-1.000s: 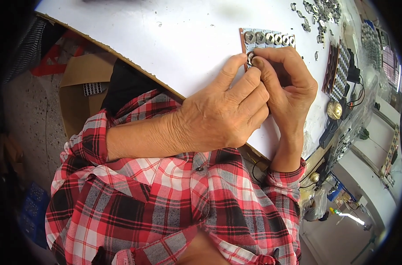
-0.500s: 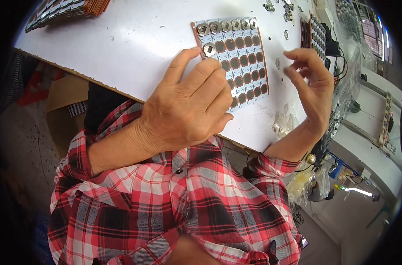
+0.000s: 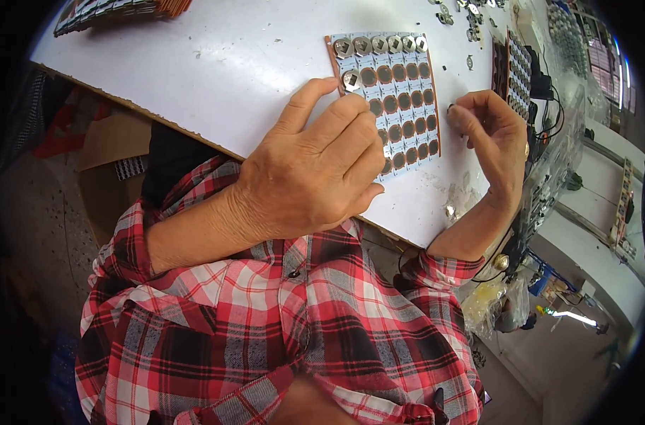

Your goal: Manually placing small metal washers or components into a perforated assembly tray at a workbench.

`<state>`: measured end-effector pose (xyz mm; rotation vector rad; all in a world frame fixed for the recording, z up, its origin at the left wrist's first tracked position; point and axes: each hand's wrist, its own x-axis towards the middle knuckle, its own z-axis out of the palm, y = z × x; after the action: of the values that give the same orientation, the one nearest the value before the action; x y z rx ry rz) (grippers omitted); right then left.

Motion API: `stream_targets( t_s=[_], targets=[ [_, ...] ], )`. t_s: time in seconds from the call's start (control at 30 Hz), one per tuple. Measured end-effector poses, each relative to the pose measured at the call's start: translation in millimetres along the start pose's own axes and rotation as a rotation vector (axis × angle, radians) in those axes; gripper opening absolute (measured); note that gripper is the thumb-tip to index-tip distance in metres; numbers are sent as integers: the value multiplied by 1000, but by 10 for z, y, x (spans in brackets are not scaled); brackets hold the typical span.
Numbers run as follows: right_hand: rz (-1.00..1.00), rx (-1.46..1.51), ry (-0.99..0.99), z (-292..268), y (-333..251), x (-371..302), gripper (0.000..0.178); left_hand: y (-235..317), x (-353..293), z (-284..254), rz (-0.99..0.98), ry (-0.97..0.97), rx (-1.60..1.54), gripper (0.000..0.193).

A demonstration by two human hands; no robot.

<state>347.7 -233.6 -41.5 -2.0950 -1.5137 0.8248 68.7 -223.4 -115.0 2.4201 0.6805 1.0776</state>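
Observation:
A panel of joined small circuit boards (image 3: 413, 113) lies on the white tabletop, with rows of dark round pads. Metal battery clips (image 3: 380, 45) cover its far row, and one more metal clip (image 3: 351, 80) sits at the left of the second row. My left hand (image 3: 315, 163) rests over the panel's left side, its index fingertip at the edge beside that clip; the other fingertips are hidden. Right of the panel, my right hand (image 3: 496, 134) is down at the tabletop, thumb and fingers pinched together. A small dark bit shows at its fingertips, too small to name.
Loose metal clips (image 3: 471, 20) lie scattered at the far right of the table. More panels (image 3: 518, 71) stand stacked there beside black cables. Another panel stack (image 3: 113, 14) is at the far left. Clear plastic bags (image 3: 464, 195) lie near the right forearm. A cardboard box (image 3: 110, 152) stands below the table edge.
My right hand has come down to the tabletop, and its fingers have closed where a loose clip lay. My left hand stays on the panel. The whole view has shifted slightly.

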Motion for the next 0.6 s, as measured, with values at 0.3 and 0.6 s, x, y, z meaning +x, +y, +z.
stream_targets(
  t_s=[0.3, 0.6],
  targets=[
    [-191, 141, 145, 210, -50, 34, 14, 1, -23, 30, -3, 23, 3, 54],
    [-194, 364, -161, 700, -555, -26, 11, -7, -37, 107, 0, 40, -3, 52]
  ],
)
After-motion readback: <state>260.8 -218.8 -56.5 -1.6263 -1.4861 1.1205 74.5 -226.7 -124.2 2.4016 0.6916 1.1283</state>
